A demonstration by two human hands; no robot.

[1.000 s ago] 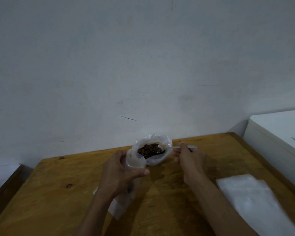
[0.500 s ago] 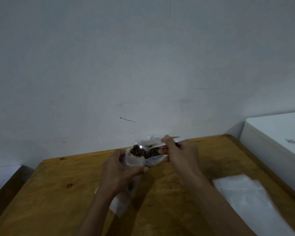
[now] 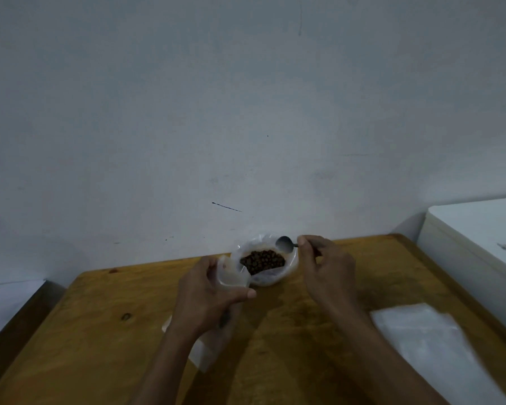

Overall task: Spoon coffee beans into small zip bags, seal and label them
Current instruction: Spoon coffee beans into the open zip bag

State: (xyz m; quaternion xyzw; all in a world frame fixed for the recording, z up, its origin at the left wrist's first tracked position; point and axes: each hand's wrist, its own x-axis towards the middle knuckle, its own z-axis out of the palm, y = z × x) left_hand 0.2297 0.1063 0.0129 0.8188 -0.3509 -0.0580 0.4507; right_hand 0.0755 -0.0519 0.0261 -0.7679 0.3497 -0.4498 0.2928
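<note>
A clear plastic bag of dark coffee beans (image 3: 263, 261) sits open at the far edge of the wooden table (image 3: 100, 331). My left hand (image 3: 208, 296) grips a small clear zip bag (image 3: 232, 277) by its mouth, just left of the beans; the rest of the bag hangs below my hand. My right hand (image 3: 327, 270) pinches the handle of a small metal spoon (image 3: 285, 244), whose empty bowl is raised over the right rim of the bean bag.
A stack of empty clear zip bags (image 3: 427, 343) lies on the table at the right. A white cabinet (image 3: 473, 241) stands beyond the table's right edge. A bare white wall rises right behind the table.
Half a second ago the spoon, loaded with beans, was over the small zip bag's mouth. Now it is empty and has moved back right, above the bean bag's rim.
</note>
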